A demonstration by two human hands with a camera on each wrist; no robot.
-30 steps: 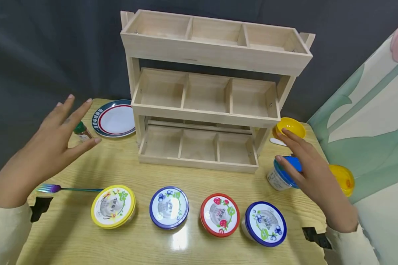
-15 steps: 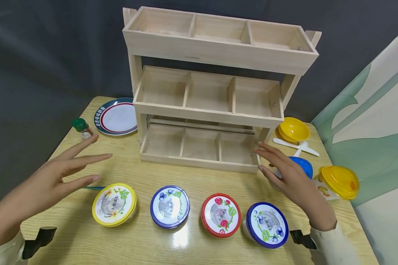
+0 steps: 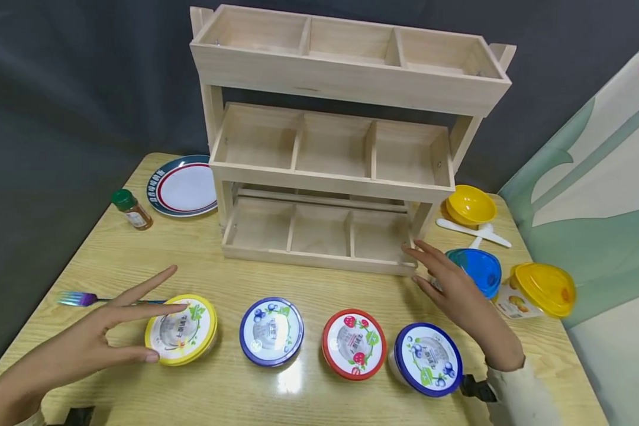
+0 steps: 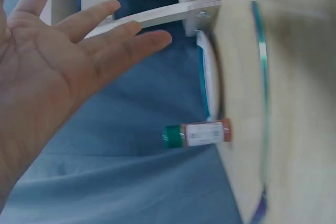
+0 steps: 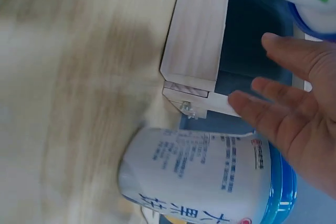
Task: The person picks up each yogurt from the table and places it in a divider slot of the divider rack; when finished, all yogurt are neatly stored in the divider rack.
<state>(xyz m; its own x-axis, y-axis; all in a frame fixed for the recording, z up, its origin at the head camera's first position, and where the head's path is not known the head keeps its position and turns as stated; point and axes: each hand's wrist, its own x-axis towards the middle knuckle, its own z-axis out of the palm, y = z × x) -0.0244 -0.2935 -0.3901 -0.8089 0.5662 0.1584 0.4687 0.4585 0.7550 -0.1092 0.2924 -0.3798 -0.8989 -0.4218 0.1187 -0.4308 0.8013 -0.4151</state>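
Four lidded tubs stand in a row near the table's front edge: yellow lid (image 3: 181,329), blue lid (image 3: 271,331), red lid (image 3: 354,344) and another blue lid (image 3: 428,359). My left hand (image 3: 138,313) is open with its fingers spread, and its fingertips reach the left rim of the yellow-lidded tub. In the left wrist view the palm (image 4: 52,66) holds nothing. My right hand (image 3: 420,266) is open with straight fingers at the lower right corner of the wooden rack (image 3: 330,148), beside a blue-lidded cup (image 3: 479,271). The cup (image 5: 210,177) also shows below that hand (image 5: 294,103).
The three-tier rack has bare compartments. A plate (image 3: 183,186), a green-capped spice bottle (image 3: 131,209) and a fork (image 3: 85,299) lie at the left. A yellow bowl (image 3: 471,206), white spoons (image 3: 474,231) and a yellow-lidded cup (image 3: 538,290) are at the right.
My left hand dropped from near the spice bottle down to the yellow-lidded tub. My right hand slid left from the blue-lidded cup to the rack's lower right corner.
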